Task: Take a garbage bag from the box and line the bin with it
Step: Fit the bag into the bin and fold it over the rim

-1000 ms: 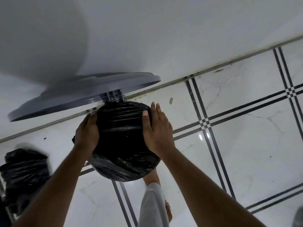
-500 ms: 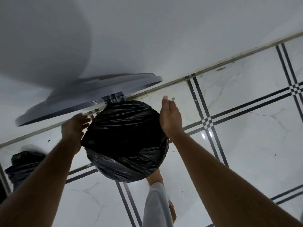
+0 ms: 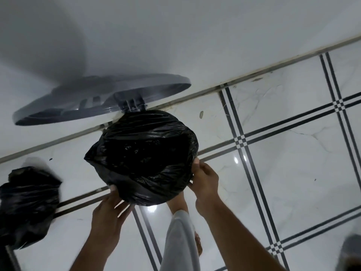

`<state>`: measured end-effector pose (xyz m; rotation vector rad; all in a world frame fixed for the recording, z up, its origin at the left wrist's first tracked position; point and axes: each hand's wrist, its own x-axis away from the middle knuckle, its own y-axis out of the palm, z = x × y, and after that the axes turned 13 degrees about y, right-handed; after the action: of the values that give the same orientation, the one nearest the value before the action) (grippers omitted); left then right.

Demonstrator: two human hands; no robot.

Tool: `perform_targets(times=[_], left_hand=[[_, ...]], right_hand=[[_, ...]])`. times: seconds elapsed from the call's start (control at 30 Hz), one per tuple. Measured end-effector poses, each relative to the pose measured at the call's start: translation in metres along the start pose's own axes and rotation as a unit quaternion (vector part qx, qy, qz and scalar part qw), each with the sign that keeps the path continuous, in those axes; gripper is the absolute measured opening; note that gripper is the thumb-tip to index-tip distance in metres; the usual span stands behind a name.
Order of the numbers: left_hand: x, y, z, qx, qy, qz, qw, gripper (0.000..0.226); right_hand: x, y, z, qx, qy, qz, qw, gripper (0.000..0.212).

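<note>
A black garbage bag [image 3: 144,153] covers the round bin's mouth and hangs over its rim, so the bin body is hidden. The grey bin lid [image 3: 101,98] stands open behind it on its hinge. My left hand [image 3: 109,214] touches the bag's folded edge at the near left of the rim, fingers on the plastic. My right hand [image 3: 205,178] pinches the bag's edge at the near right of the rim. No box is in view.
Another black bag [image 3: 27,204], bulky and crumpled, lies on the floor at the left. The white wall [image 3: 195,36] rises just behind the bin. My leg in white trousers [image 3: 179,243] and a bare foot stand below the bin on glossy white floor tiles [image 3: 283,173].
Both hands have dropped from the far sides of the bin's rim to its near edge. The bag now lies lower over the rim.
</note>
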<state>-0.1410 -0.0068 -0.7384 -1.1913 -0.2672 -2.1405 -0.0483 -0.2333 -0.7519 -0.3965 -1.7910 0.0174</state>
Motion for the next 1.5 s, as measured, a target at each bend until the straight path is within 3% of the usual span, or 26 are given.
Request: perform_targets(times=[0.1,0.23,0.4,0.5,0.53,0.63,0.73,0.83,0.97,1.07,1.2,1.33,1.5], left_hand=[[0.000,0.000,-0.010,0.037,0.008,0.002,0.999,0.054],[0.003,-0.002,-0.017,0.112,-0.010,-0.012,0.994,0.039],[0.000,-0.010,-0.021,0.092,-0.005,-0.006,0.996,0.038],[0.005,0.000,-0.011,0.059,-0.003,0.061,0.996,0.030],[0.008,0.008,-0.006,0.030,0.017,0.081,0.996,0.036],[0.012,0.037,0.008,-0.093,0.076,0.113,0.986,0.091],[0.001,0.049,0.013,-0.217,0.084,0.160,0.959,0.106],[-0.028,0.030,-0.006,-0.280,0.078,0.142,0.946,0.067],[-0.003,0.014,-0.011,-0.108,0.106,0.138,0.979,0.031],[0.015,-0.007,-0.017,-0.062,0.080,0.103,0.990,0.017],[0.018,-0.023,-0.024,-0.042,-0.006,0.067,0.997,0.013],[0.004,-0.024,-0.025,-0.070,-0.015,0.029,0.997,0.007],[-0.020,-0.003,-0.017,-0.109,-0.050,-0.045,0.992,0.019]], right_hand=[[0.006,-0.001,-0.002,-0.058,0.021,0.000,0.998,0.040],[0.008,-0.007,-0.005,-0.114,0.086,-0.006,0.990,0.025],[0.003,-0.011,-0.009,-0.123,0.109,-0.021,0.986,0.032],[0.001,-0.010,-0.011,-0.118,0.102,-0.020,0.988,0.031],[0.000,-0.009,-0.011,-0.118,0.099,-0.017,0.988,0.029],[-0.002,-0.006,-0.008,-0.107,0.078,-0.003,0.991,0.024],[0.000,-0.004,-0.004,-0.093,0.055,0.007,0.994,0.026],[0.003,-0.006,-0.003,-0.087,0.048,0.010,0.995,0.028],[0.004,-0.007,-0.003,-0.081,0.044,0.013,0.996,0.027],[0.006,-0.006,0.000,-0.075,0.038,0.013,0.996,0.027],[0.007,-0.009,0.007,-0.031,0.026,0.029,0.999,0.026],[0.004,-0.012,0.009,-0.006,0.054,0.030,0.998,0.024],[0.000,-0.022,0.001,-0.041,0.169,-0.072,0.982,0.009]])
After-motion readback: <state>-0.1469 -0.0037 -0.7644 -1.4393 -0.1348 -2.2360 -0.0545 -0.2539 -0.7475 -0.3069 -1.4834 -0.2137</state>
